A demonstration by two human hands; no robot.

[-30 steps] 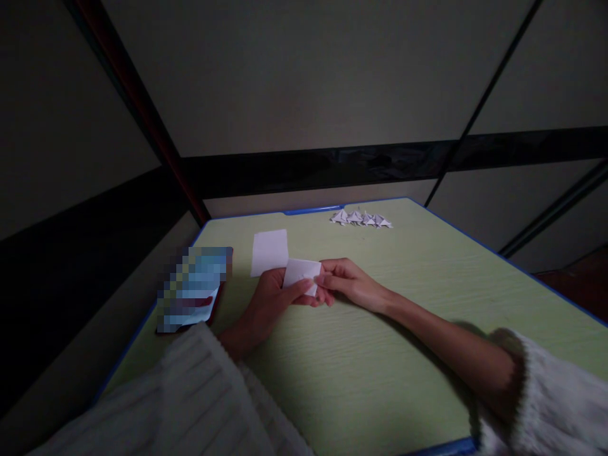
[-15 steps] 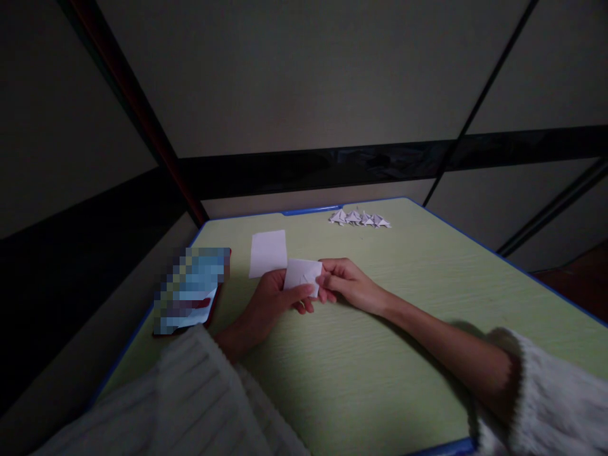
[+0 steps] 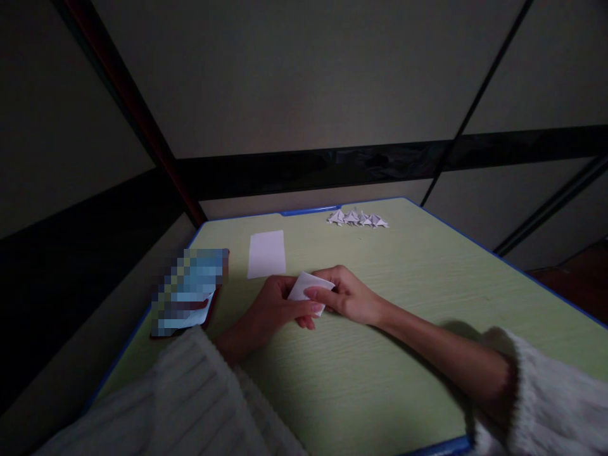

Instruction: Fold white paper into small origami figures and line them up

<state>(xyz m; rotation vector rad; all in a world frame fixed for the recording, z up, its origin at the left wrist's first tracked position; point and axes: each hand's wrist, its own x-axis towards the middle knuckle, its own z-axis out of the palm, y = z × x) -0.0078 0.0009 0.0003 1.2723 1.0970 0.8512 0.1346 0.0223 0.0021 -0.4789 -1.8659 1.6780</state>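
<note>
A small piece of white folded paper (image 3: 303,286) is held between both hands, just above the table. My left hand (image 3: 275,305) grips it from the left, thumb across its lower edge and fingers beneath. From the right, my right hand (image 3: 349,296) pinches it, with the thumb lying on its upper face. The paper sits tilted, one corner pointing up and away. Beyond my left hand, a flat white sheet of paper (image 3: 266,254) lies on the table. Part of the held paper is hidden by the thumbs.
The light green table (image 3: 427,266) has a blue edge. Several small folded white paper figures (image 3: 357,219) stand in a row at its far side. A phone (image 3: 192,294) with a lit, pixelated screen lies at the left. Behind the table rises a panelled wall (image 3: 304,76).
The folded paper has turned from lying square to standing on a slant, and has come slightly nearer to me. My right thumb has moved further onto its face.
</note>
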